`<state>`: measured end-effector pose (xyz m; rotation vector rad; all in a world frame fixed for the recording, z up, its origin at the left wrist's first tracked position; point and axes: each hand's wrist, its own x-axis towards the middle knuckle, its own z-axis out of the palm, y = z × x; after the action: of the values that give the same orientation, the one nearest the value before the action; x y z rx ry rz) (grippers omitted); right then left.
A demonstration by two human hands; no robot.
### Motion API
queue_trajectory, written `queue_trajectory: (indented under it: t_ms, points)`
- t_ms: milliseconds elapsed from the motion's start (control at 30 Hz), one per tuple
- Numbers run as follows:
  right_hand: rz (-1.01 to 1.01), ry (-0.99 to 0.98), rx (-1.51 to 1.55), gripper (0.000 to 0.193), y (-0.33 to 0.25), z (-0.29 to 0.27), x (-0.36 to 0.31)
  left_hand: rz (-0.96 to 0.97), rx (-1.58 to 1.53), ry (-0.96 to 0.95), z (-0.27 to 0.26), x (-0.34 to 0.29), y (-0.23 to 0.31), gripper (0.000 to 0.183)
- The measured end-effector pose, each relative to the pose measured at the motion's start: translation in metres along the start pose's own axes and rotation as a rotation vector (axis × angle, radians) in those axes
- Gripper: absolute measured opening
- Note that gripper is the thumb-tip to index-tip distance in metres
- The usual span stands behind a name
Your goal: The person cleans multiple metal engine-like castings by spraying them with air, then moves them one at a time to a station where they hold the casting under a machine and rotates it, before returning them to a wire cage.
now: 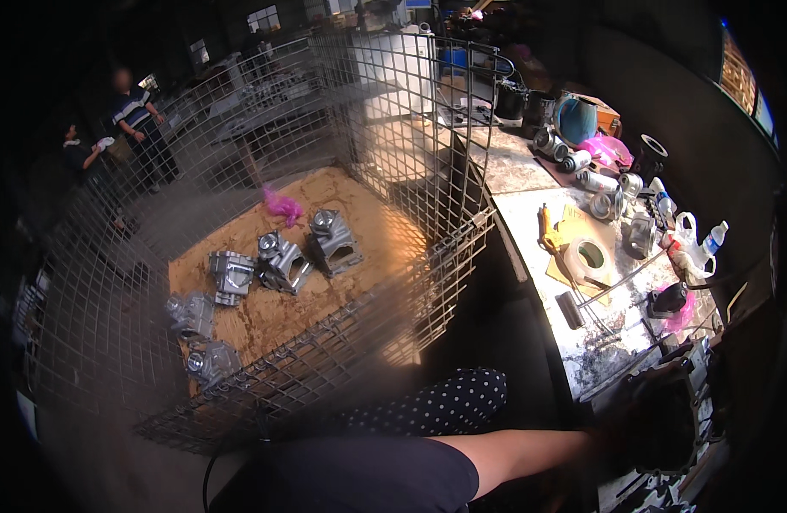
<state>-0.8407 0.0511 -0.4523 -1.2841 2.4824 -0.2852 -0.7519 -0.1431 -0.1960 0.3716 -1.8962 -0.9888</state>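
A bare forearm under a dark short sleeve crosses the lower edge toward the right; from its direction it appears to be my left arm. In deep shadow at its end is my left hand point(654, 419), which looks dark-gloved. It is against a dark metal casting with a flanged, holed rim point(694, 409). The fingers merge with the shadow, so their grip cannot be made out. My right hand does not show. A polka-dot cloth shape point(445, 402), perhaps over my knee, lies beyond the arm.
A wire mesh cage point(411, 162) holds several silver castings point(282, 263) and pink plastic point(283, 207) on a brown base. On the bench point(530, 205) at right are a tape roll point(586, 256), metal cylinders point(594, 181) and a bottle point(716, 237). Two people point(137, 115) stand at far left.
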Motion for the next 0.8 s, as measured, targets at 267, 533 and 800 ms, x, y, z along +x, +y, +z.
queue_trajectory:
  t_ms: [267, 533, 800]
  points:
    - [0.032, 0.073, -0.095, 0.038, 0.0, -0.006, -0.022, 0.061, 0.08, -0.085, 0.017, -0.008, -0.01, 0.05]
    - [0.286, 0.016, 0.26, 0.036, -0.062, -0.007, 0.011, 0.216, 0.628, -0.336, 0.044, -0.028, -0.072, 0.046]
    - [0.349, -0.004, 0.08, 0.046, -0.061, -0.037, -0.042, 0.188, 0.63, -0.583, 0.03, -0.003, 0.042, 0.044]
